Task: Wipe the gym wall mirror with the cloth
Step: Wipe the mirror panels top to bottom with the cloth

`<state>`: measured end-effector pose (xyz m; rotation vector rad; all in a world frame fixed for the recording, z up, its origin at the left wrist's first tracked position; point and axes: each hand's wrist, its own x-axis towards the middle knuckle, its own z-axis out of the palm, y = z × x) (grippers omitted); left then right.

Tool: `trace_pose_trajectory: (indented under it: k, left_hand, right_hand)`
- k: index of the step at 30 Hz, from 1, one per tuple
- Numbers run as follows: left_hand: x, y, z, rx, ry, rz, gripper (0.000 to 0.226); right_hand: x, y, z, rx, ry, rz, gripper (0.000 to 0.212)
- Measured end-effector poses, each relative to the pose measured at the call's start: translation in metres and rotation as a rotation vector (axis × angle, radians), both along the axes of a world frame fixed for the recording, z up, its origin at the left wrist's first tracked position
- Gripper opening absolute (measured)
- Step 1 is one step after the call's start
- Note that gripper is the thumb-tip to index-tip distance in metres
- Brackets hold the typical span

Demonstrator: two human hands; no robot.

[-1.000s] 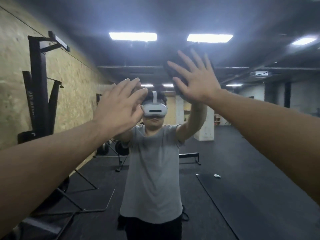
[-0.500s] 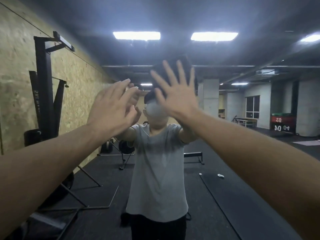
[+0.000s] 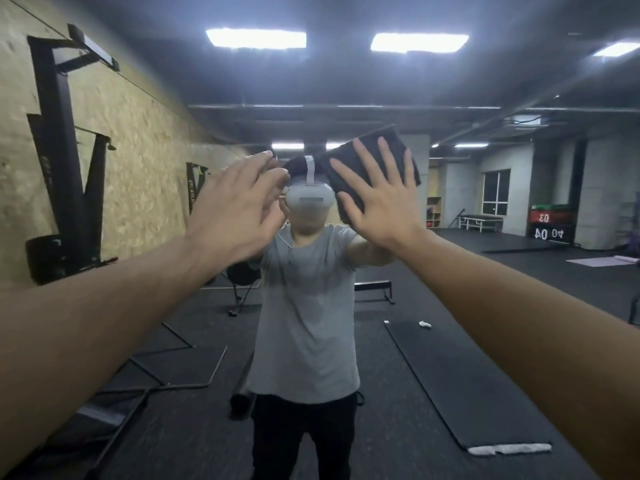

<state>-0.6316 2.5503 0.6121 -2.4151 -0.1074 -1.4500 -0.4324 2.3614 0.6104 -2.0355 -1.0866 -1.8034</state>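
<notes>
At the far left, in the mirror [image 3: 450, 98], a black exercise machine [image 3: 65, 188] stands against a wall of pressed wood board [image 3: 138, 140]. Next comes the left hand [image 3: 239, 216], raised in front of the glass with its fingers straight and a little apart; it holds nothing, and I cannot tell if the fingertips touch the mirror or stay just off it. Between the two arms the mirror shows the person's reflection [image 3: 308, 323], in a grey T-shirt and dark trousers, with a white headset [image 3: 310, 199] on the head. To the right of the headset is the right hand [image 3: 377, 199], flat and with the fingers spread wide, pressing a dark folded cloth [image 3: 391, 147] against the mirror at head height. The cloth sticks out above and beside the fingers. Further right and lower, the reflection shows a long black floor mat [image 3: 467, 393] with a small white thing [image 3: 425, 324] beside its upper end, then a white bench [image 3: 480, 221], a window [image 3: 496, 192] and a dark box with mirrored white numbers [image 3: 550, 226] at the back of the room.
</notes>
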Motion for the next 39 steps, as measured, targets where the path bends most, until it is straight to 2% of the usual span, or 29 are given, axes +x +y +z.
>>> trace_pose_trajectory:
  k: [4,8,11,15,22,27,33,39]
  left_hand:
    - [-0.003,0.003,-0.011,0.013,0.025,0.013,0.051]
    - [-0.020,0.027,-0.019,-0.037,0.018,0.028,0.051]
    - [-0.039,0.062,-0.025,-0.060,-0.011,0.048,0.050]
    - [-0.065,0.116,-0.029,-0.073,-0.037,0.063,0.050]
    - [-0.098,0.191,-0.019,-0.078,-0.049,0.113,0.072]
    - [-0.095,0.235,-0.019,-0.073,-0.038,0.150,0.072]
    - [-0.074,0.245,-0.029,-0.067,-0.088,0.133,0.072]
    - [-0.074,0.244,-0.030,-0.072,-0.090,0.143,0.070]
  right_hand:
    - [0.003,-0.007,-0.008,0.078,0.089,0.008,0.055]
    - [-0.022,0.028,-0.015,0.234,0.269,-0.003,0.058]
    - [-0.042,0.062,-0.021,0.298,0.309,0.001,0.059]
    - [-0.075,0.118,-0.026,0.293,0.309,0.009,0.061]
    - [-0.145,0.225,-0.025,0.227,0.280,0.003,0.061]
    - [-0.179,0.290,-0.025,0.143,0.153,0.014,0.059]
    - [-0.156,0.257,-0.027,0.017,-0.029,0.018,0.052]
    - [-0.120,0.200,-0.033,0.095,-0.005,-0.012,0.052]
